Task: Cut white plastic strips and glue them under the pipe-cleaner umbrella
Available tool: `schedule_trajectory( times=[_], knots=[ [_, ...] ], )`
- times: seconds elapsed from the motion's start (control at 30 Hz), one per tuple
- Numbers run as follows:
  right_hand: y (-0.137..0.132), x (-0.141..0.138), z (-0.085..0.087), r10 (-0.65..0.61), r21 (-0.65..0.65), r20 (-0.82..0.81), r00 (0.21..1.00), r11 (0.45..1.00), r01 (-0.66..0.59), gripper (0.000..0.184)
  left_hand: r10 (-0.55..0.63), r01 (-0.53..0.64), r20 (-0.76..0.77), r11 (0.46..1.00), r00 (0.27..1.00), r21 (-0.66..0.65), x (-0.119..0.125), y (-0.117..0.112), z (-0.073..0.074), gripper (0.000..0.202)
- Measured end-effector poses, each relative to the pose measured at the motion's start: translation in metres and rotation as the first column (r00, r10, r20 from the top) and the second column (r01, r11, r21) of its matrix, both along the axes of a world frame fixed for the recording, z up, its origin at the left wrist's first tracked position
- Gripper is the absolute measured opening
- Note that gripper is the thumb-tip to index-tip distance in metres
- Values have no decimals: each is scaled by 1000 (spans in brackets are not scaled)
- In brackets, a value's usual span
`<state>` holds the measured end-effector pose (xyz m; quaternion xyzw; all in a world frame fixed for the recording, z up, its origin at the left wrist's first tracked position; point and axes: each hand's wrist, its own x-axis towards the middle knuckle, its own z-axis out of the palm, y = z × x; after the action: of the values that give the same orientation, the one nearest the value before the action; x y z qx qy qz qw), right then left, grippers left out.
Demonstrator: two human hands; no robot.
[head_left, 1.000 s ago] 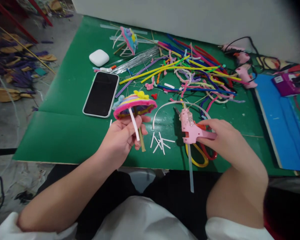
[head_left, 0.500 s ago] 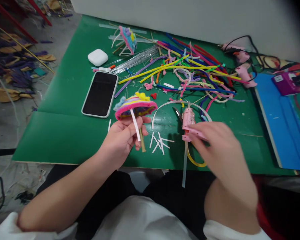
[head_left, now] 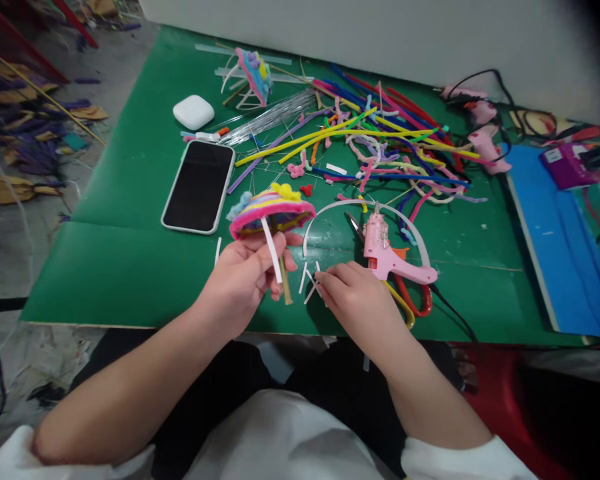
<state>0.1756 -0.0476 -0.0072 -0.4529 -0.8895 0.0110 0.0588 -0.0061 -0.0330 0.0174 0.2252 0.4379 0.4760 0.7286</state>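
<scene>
My left hand (head_left: 245, 277) is closed around the tan stem (head_left: 286, 283) of a small pipe-cleaner umbrella (head_left: 273, 217), held tilted above the table. Pink, yellow and blue fuzzy rings form its canopy, and a white strip (head_left: 271, 250) hangs down from under it. My right hand (head_left: 355, 293) has its fingertips pinched together at a small pile of white strips (head_left: 307, 287), on an end of one; the fingers partly hide the pile. Just right of that hand lies a pink glue gun (head_left: 380, 250), nozzle pointing away, over scissors with red and yellow handles (head_left: 415, 300).
A phone (head_left: 199, 187) and white case (head_left: 193, 112) lie at left. A second pipe-cleaner umbrella (head_left: 254, 77) rests behind them. Loose pipe cleaners (head_left: 370, 137) cover the back middle. A curved white band (head_left: 330, 207) surrounds the gun's nozzle. On the right is a blue board (head_left: 545, 247).
My right hand has let go of the glue gun and moved left to the white strips. The gun now lies turned on the table. My left hand still holds the umbrella in place.
</scene>
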Motion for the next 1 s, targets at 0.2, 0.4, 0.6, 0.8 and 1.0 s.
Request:
schedule_trajectory(
  times=[0.2, 0.4, 0.6, 0.8, 1.0],
  knots=[
    [-1, -7, -4, -32, 68, 27, 999, 997, 30, 16, -15, 15, 21, 1000, 1000, -2, -1, 0, 0, 19],
    [1, -9, -7, -11, 143, 64, 998, 990, 2, 17, -18, 18, 29, 1000, 999, -3, 0, -1, -1, 18],
    [3, -7, -8, -45, 91, 78, 996, 995, 38, 16, -10, 11, 36, 1000, 999, -12, 1, -1, 3, 19],
    [6, 2, 0, -104, 61, -155, 982, 992, 114, 13, -26, 26, 48, 999, 999, -18, -1, -2, 5, 20],
    [9, 13, 11, -175, -152, -426, 888, 981, 121, 20, -28, 28, 34, 1000, 999, -8, -1, -2, 0, 22]
  ],
)
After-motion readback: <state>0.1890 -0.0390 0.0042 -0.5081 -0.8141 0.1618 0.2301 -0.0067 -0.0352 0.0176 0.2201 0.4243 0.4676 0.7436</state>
